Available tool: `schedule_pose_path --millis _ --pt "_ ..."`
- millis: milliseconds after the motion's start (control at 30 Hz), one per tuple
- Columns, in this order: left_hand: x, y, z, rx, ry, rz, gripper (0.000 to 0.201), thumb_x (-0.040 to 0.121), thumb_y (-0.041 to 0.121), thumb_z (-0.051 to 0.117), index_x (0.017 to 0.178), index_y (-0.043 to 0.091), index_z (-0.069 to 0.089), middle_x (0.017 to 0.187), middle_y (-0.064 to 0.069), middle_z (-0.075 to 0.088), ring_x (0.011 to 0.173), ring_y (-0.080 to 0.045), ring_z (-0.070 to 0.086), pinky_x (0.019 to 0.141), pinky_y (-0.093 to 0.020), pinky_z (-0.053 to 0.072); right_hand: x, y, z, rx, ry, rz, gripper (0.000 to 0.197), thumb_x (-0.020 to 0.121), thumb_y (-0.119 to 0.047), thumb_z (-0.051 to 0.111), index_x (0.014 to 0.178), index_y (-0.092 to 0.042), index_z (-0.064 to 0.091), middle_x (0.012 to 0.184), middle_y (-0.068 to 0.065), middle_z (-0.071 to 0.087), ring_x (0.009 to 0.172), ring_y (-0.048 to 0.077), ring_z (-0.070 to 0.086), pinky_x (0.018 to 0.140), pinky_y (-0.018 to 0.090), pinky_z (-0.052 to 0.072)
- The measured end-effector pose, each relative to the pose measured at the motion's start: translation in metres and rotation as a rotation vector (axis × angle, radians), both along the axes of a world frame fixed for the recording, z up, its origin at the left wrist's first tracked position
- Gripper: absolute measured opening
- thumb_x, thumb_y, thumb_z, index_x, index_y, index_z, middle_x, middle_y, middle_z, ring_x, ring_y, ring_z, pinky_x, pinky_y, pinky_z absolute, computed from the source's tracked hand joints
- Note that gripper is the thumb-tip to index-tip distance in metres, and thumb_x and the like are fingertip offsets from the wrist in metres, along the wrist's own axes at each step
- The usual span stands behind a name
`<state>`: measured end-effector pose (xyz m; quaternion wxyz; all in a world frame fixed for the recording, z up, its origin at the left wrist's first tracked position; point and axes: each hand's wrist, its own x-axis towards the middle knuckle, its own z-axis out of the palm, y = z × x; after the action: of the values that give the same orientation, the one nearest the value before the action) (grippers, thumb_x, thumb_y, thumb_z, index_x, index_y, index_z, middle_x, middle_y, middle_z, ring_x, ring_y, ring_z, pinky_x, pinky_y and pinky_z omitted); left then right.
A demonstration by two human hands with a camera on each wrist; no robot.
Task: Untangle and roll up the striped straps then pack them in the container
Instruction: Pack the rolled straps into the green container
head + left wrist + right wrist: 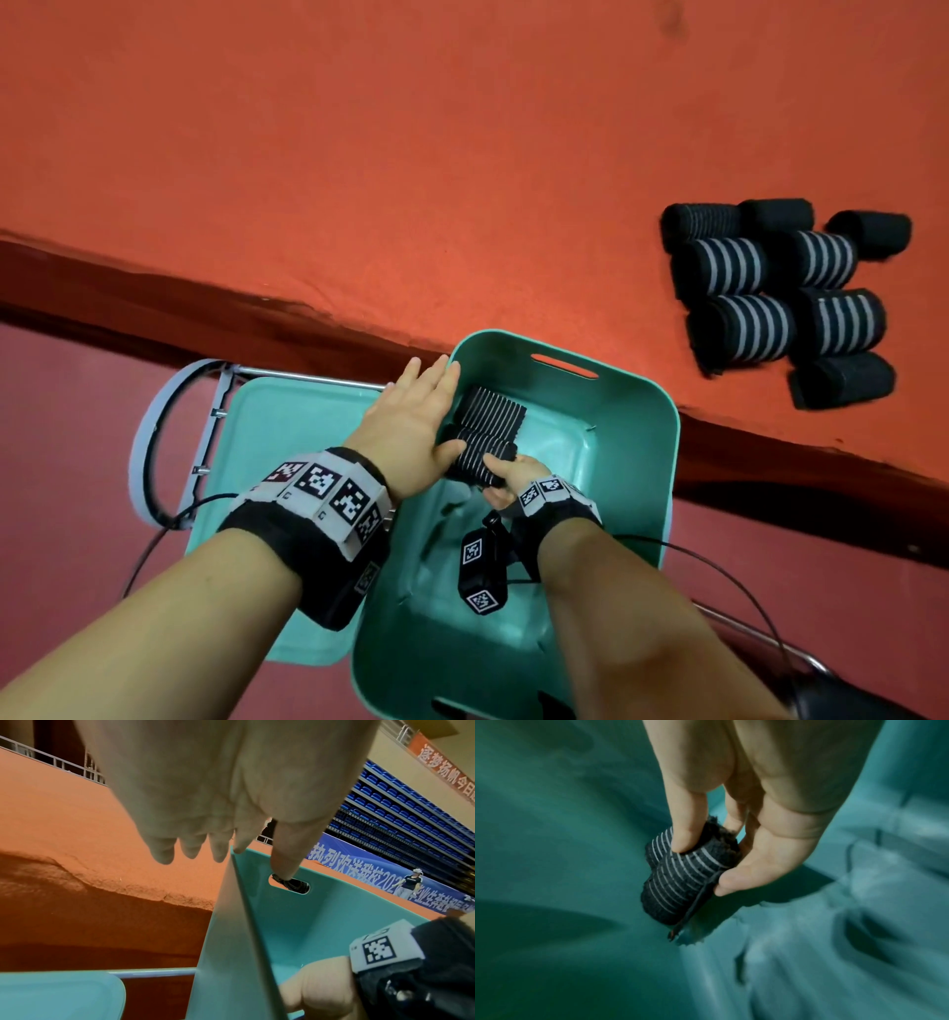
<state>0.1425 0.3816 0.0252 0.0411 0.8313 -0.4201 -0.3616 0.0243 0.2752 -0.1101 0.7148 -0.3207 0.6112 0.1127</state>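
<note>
A teal container [662, 462] stands at the edge of the orange floor. Two rolled black straps with white stripes lie side by side in its far left corner, one roll [495, 411] behind the other roll [477, 455]. My right hand [500, 480] reaches into the container and pinches the nearer roll [680, 888] between a finger [682, 839] and thumb. My left hand [426, 390] lies over the container's left rim [239, 882] with straight fingers, thumb inside. Several more rolled straps [780, 298] are piled on the floor at the right.
The teal lid [277, 437] lies left of the container, beside a grey ring frame [149, 437] with a metal bar. Cables run from both wrist bands. A dark step edge crosses the floor. Far off stand a person [408, 882], a blue banner and blue seats.
</note>
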Motion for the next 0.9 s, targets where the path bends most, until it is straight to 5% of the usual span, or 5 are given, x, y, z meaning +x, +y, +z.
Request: schedule_pose_path --millis 100,233,433,667,900 --pt "0.001 -0.002 0.000 0.048 -0.022 -0.056 0.079 0.096 0.037 0.042 0.148 0.015 -0.014 0.155 0.001 -0.024 0.144 -0.019 -0.017 0.119 -0.037 -0.001 0.001 -0.004 -0.008 0.002 0.019 0.001 0.008 0.089 -0.006 0.061 0.087 -0.008 0.054 0.071 0.009 0.063 0.058 0.018 0.061 0.042 0.021 0.047" --pt "0.004 -0.001 0.000 0.077 -0.063 -0.112 0.073 0.099 0.034 0.035 0.147 0.014 -0.016 0.154 0.000 -0.027 0.144 -0.017 -0.018 0.116 -0.036 -0.005 0.002 -0.008 -0.010 0.028 0.019 0.032 0.012 0.091 -0.001 0.055 0.083 -0.004 0.047 0.038 0.002 0.052 0.024 0.010 0.046 0.032 0.014 0.038" --pt "0.001 0.000 0.002 0.096 -0.066 -0.111 0.072 0.100 0.032 0.034 0.147 0.014 -0.016 0.153 0.000 -0.027 0.144 -0.017 -0.018 0.116 -0.037 -0.006 0.015 -0.008 -0.013 -0.119 0.193 0.321 0.023 0.084 -0.021 0.068 0.096 -0.007 0.054 0.093 0.013 0.061 0.090 0.030 0.063 0.090 0.045 0.052" --pt "-0.003 -0.004 0.005 0.096 -0.065 -0.048 0.078 0.096 0.038 0.041 0.148 0.016 -0.013 0.155 0.000 -0.024 0.144 -0.019 -0.017 0.117 -0.038 -0.004 0.001 -0.024 -0.042 -0.192 0.227 0.463 0.058 0.063 -0.038 0.077 0.109 -0.007 0.062 0.105 0.013 0.066 0.098 0.030 0.063 0.087 0.046 0.053" --pt "-0.012 -0.015 0.027 0.050 -0.038 0.006 0.078 0.095 0.037 0.044 0.149 0.018 -0.009 0.156 0.000 -0.020 0.144 -0.021 -0.015 0.117 -0.038 -0.002 0.000 -0.036 0.073 -0.219 0.130 0.370 0.040 0.093 -0.014 0.056 0.130 -0.002 0.048 0.121 0.017 0.053 0.096 0.022 0.049 0.099 0.044 0.046"
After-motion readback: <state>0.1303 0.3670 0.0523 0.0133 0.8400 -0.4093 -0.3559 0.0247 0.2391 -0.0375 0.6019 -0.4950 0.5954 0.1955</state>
